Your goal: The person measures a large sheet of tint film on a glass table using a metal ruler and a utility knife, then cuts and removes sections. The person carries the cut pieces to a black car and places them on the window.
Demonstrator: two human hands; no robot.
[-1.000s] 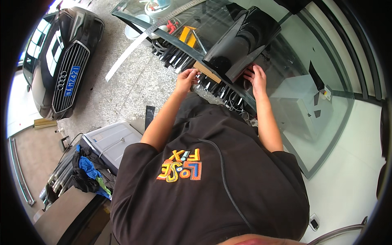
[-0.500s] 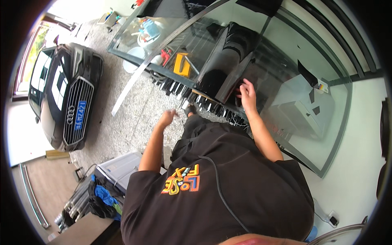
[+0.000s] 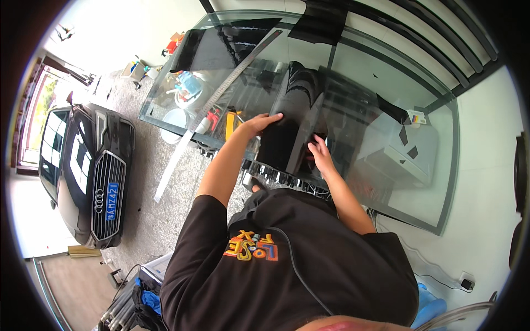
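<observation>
A sheet of glossy black film (image 3: 288, 102) lies curved and rippled on a glass tabletop (image 3: 353, 190). My left hand (image 3: 260, 123) holds its left edge, one digit stretched across the top and the others partly hidden. At the right edge, my right hand (image 3: 321, 156) has its fingers bent against the film, fingertips partly hidden in the dark. To the left a long metal ruler (image 3: 221, 91) lies slantwise, its near end sticking out past the glass edge.
Below the glass are several black rolls (image 3: 276, 175), a yellow box (image 3: 231, 126), a white bucket (image 3: 174, 122) and a white box (image 3: 406, 149). Another black film piece (image 3: 317, 22) lies at the far edge. A dark car (image 3: 88, 171) stands at the left.
My left hand has risen from beside the table and come to the film's left edge. My right hand stays by the right edge, its fingers now bent closer. The view has shifted.
</observation>
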